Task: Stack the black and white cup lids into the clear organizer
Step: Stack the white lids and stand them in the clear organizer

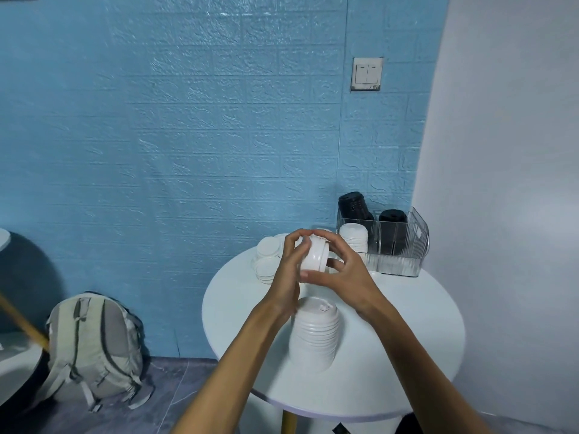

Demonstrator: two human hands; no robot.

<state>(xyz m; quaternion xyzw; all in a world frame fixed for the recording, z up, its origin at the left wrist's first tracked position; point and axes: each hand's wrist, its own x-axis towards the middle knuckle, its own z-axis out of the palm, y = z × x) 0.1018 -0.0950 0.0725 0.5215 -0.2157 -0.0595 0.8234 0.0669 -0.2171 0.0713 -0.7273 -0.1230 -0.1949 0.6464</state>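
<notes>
Near stack (315, 335): white lids nested on my table (407, 355), light, tippy.
Hands: left hand (289, 267) and right hand (341, 270) both clasp a short lid bundle (315, 256) by its rims; thin, slick plastic, I judge.
Far right: clear organizer (396, 245), black lids (355, 205) inside.

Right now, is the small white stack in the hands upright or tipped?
Tipped. Both hands, left and right, hold the white lids on edge above the table.

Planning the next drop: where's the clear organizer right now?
In the head view, the clear organizer sits at the far right edge of the round white table, against the blue wall, just right of the raised hands.
</notes>
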